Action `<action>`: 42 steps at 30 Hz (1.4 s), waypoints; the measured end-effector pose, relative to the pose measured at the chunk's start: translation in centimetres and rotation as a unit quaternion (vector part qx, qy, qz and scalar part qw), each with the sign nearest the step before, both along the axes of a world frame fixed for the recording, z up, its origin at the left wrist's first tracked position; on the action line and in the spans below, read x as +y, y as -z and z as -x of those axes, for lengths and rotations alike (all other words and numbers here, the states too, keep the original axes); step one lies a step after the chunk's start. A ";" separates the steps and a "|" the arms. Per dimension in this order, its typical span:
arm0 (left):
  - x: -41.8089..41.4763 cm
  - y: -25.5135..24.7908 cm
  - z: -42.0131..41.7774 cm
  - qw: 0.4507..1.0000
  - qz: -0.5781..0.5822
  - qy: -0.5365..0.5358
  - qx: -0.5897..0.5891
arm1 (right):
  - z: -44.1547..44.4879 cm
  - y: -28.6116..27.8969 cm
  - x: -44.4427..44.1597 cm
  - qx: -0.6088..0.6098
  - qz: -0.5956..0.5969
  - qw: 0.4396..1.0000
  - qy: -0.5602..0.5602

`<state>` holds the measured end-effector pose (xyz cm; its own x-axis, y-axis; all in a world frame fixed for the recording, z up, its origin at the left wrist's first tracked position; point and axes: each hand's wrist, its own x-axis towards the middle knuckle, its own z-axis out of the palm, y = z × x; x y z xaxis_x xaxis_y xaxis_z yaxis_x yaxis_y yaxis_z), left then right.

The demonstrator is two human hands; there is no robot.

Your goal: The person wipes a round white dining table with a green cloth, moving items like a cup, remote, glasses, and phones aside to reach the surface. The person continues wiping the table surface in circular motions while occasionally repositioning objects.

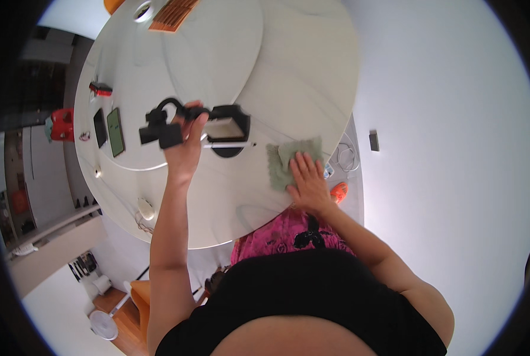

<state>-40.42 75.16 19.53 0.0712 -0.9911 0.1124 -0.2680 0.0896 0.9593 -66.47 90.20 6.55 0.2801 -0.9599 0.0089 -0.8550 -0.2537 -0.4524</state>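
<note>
My left hand (189,133) is raised over the table and grips a black device (169,133) with a curved arm and blocky parts. Its exact kind is unclear. Just right of that hand is a black curved frame (242,122), with a thin white rod (229,145) in front of it. I cannot tell whether these join the device. My right hand (310,182) lies flat with fingers extended on a pale green cloth (277,167). The cloth is partly folded and spread near the right edge of the round white table (220,209).
On the table's left are a green-screened phone (116,132), a dark phone-like slab (100,128), a red and black item (100,89) and a pale oval object (146,208) with a cord. A slatted wooden mat (174,15) and white cup (143,12) stand far off. White cable (348,160) lies on the floor.
</note>
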 end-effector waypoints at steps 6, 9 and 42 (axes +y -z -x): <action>-9.1 0.0 8.8 0.997 0.040 0.050 -0.043 | 8.2 2.9 -15.8 0.090 0.138 0.971 0.174; -13.5 0.5 12.7 0.991 0.040 0.058 -0.112 | 13.0 3.4 -22.7 0.080 0.126 0.963 0.226; -33.3 4.5 24.5 0.975 0.120 0.028 -0.184 | 17.0 1.1 -39.9 0.002 -0.038 0.949 0.313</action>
<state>-64.90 41.82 15.02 -0.0713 -0.9342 0.3496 -0.5784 0.3242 0.7486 -83.45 50.32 5.42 -0.3456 -0.9359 -0.0676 -0.8286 0.3382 -0.4461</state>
